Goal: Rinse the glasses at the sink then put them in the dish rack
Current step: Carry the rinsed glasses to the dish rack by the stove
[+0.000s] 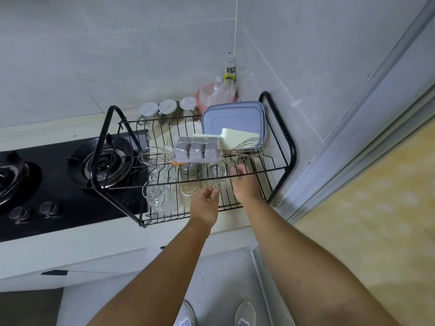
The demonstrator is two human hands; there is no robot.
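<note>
while fingers [213, 193] of our left hand [205, 204] pinch the near edge of the glass [215, 175], our right hand [244, 184] lies with relaxed fingers on the wires beside it. glass sits in the dish rack [292, 149], right of other glasses [188, 194].

Arms outstretched; right hand [244, 184] fingers straight, left hand [205, 203] curled (grip unclear).
</note>
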